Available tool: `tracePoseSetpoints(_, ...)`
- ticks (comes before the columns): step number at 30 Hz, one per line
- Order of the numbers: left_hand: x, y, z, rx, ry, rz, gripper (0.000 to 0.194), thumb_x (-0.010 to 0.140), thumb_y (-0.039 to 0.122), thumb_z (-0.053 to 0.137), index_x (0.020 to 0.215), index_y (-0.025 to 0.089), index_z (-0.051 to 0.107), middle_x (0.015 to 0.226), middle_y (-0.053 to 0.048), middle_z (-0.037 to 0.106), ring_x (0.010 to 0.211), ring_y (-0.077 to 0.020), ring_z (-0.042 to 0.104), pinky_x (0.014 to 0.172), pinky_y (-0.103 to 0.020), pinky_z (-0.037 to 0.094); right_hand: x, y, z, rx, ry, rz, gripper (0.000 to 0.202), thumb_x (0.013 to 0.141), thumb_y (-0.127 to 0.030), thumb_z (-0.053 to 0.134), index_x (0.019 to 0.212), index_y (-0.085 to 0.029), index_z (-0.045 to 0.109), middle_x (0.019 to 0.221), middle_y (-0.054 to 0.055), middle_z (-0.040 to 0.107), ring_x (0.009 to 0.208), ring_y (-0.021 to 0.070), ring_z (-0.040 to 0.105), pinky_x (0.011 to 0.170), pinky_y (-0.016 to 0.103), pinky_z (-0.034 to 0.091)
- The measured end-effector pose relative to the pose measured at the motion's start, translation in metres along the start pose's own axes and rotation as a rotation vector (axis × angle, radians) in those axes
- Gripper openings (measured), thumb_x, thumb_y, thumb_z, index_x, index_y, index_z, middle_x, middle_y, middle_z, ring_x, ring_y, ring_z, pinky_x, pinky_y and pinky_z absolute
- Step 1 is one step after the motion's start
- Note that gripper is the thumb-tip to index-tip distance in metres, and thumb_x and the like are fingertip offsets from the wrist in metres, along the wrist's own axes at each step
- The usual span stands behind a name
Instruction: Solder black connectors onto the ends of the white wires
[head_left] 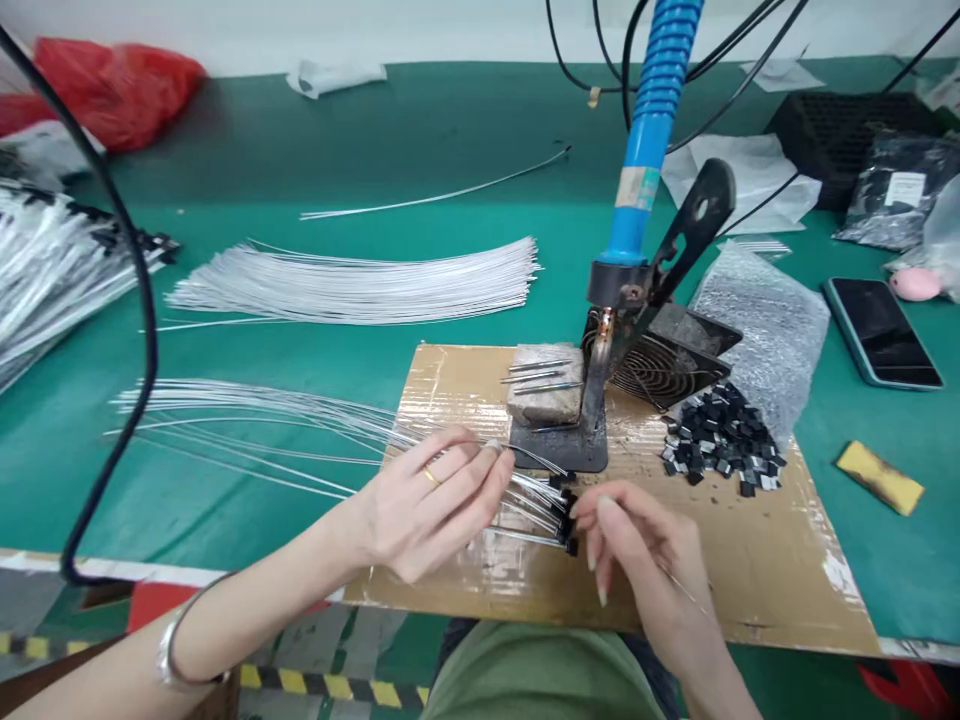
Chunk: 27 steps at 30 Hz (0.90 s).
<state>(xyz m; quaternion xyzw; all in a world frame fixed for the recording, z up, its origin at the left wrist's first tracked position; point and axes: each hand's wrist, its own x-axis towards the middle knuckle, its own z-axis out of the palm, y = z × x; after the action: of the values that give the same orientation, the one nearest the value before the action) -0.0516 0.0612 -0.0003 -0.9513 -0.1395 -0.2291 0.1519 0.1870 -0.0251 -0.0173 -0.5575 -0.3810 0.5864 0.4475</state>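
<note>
My left hand (pixel 439 500) is closed, thumb and fingers pinched on a thin white wire. The wire belongs with a loose bunch of white wires (pixel 277 400) that runs from the left onto the cardboard (pixel 750 570). At their right ends sit small black connectors (pixel 568 515), close together. My right hand (pixel 649 560) is just right of these connectors, its fingers curled and fingertips close to them. A thin strand of wire (pixel 686 590) comes out of the right palm; whether it is solder I cannot tell.
Just behind my hands, a soldering iron stand with a blue hose (pixel 637 190) rises from the cardboard. A small fan (pixel 652 360) and a pile of black parts (pixel 720 440) are to its right. A thick white wire bundle (pixel 360 285), a phone (pixel 885 330) and a yellow sponge (pixel 879 478) lie on the table.
</note>
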Motion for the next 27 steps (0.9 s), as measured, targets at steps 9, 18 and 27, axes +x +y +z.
tracePoseSetpoints(9,0.018,0.02,-0.001,-0.14,0.005,-0.074,0.025,0.096,0.005,0.046,0.105,0.007,0.069,0.084,-0.013,0.078,0.076,-0.0225,0.071,0.073,-0.038,0.062,0.011,0.006,0.012,-0.013,-0.049,-0.03,0.033,0.093,-0.045,0.071,0.075,-0.019,0.066,0.051,-0.008,0.045,0.038,0.0042,0.038,0.036,0.016,0.029)
tracePoseSetpoints(18,0.041,0.036,-0.009,-0.974,-0.311,-0.891,0.026,0.1,0.021,0.051,0.085,0.015,0.071,0.063,0.002,0.06,0.054,-0.0108,0.049,0.049,-0.021,0.038,0.007,0.003,0.006,-0.146,-0.029,-0.186,0.026,0.097,-0.036,0.066,0.077,-0.019,0.068,0.06,-0.004,0.055,0.045,0.0065,0.05,0.042,0.016,0.04)
tracePoseSetpoints(27,0.043,0.035,-0.009,-1.063,-0.34,-1.109,0.031,0.097,0.034,0.053,0.08,0.015,0.071,0.062,-0.001,0.059,0.055,-0.0124,0.044,0.047,-0.023,0.03,-0.002,-0.002,0.001,-0.053,0.093,-0.083,0.024,0.092,-0.036,0.072,0.075,-0.019,0.07,0.058,-0.004,0.057,0.048,0.0072,0.051,0.046,0.016,0.047)
